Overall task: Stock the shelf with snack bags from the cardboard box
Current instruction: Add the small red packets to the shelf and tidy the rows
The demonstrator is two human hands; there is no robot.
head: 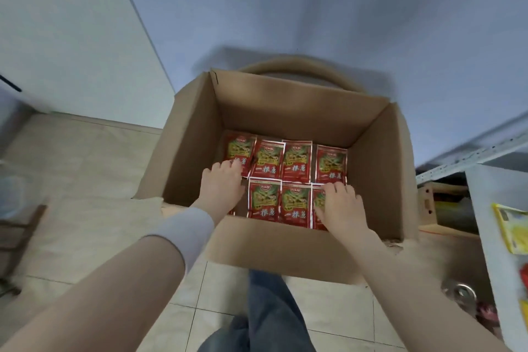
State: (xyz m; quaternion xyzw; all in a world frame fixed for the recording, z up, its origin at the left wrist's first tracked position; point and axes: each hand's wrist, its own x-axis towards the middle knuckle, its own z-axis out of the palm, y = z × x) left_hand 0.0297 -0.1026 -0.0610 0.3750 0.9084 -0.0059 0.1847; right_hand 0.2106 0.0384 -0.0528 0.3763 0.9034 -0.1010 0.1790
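While the cardboard box (194, 137) stands open-topped and tall-walled, flat glossy red snack bags (295, 161) tile its floor. The left hand (221, 183) lays near-straight fingers on a far bag; the right hand (340, 206) spreads bent fingers over a near one, grip unclear.

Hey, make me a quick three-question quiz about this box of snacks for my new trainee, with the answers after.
1. True or false: the cardboard box is empty.
2. How many snack bags lie in the back row? A two, B four, C six.
3. The left hand touches the back-left bag; which bag does the right hand rest on?
Key: 1 false. 2 B. 3 the front-right bag.
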